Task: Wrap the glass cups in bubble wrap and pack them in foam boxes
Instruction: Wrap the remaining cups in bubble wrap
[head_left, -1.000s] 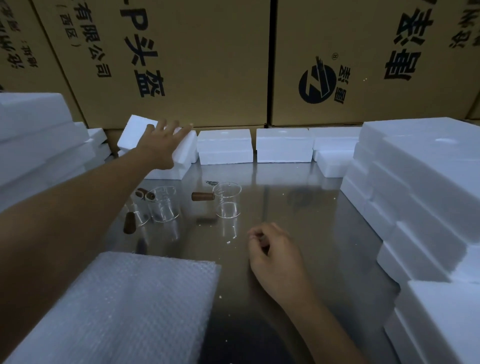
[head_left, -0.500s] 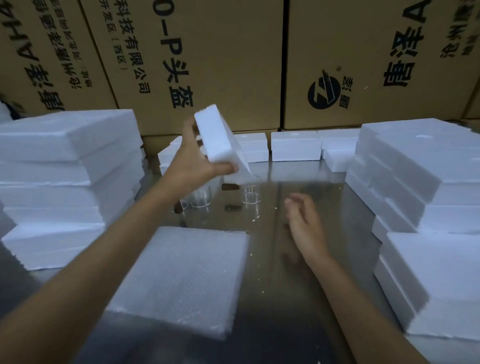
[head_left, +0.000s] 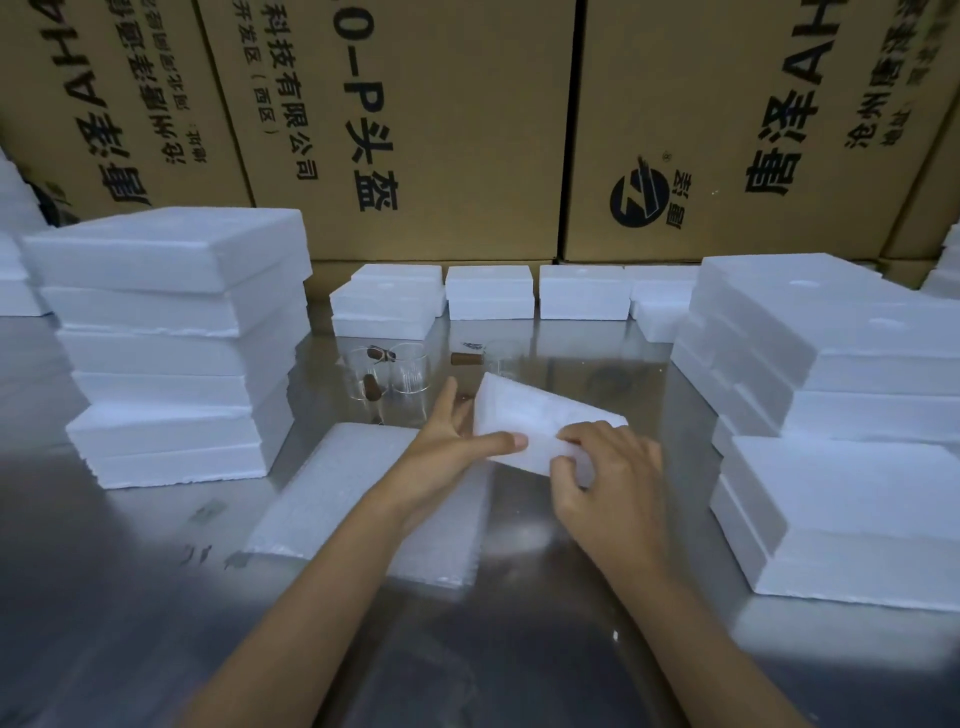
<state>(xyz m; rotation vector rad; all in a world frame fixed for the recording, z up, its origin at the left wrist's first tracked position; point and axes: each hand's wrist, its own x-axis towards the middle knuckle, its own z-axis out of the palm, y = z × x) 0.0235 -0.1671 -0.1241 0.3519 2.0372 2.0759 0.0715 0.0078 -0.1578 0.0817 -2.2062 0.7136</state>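
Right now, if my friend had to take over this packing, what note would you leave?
Left hand: thumb and fingers hold the left end of the small white foam box, tilted above the table.
Right hand: fingers curl round the box's right end.
Clear glass cups with brown handles stand bare behind the box on the shiny metal table.
The white bubble wrap stack lies under the left forearm.
More small foam boxes line the back.
Done: one box picked up.
Left: wrap every cup, pack them.
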